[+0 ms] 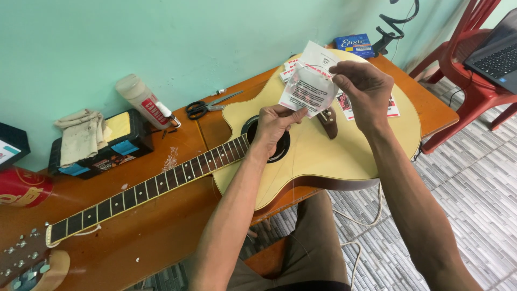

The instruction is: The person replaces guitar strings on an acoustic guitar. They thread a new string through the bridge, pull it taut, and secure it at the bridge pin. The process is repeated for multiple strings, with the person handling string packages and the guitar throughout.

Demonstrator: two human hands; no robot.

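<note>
- Packet (308,82): a white paper string sleeve with a coiled string showing through it, being held up between both hands above the guitar body.
- Left hand (273,126): pinching the packet's lower edge, fingers closed on it, hovering over the soundhole (281,151).
- Right hand (365,91): gripping the packet's upper right corner between thumb and fingertips.
- Guitar (344,151): lying flat beneath both hands, pale top facing up, neck (145,188) running away past the left forearm.
- Bridge (328,122): sitting just below the packet, between the hands.
- More packets (393,108): lying on the guitar top under the right hand.
- Scissors (207,106), bottle (141,99): resting on the table (156,231) beyond the left hand.
</note>
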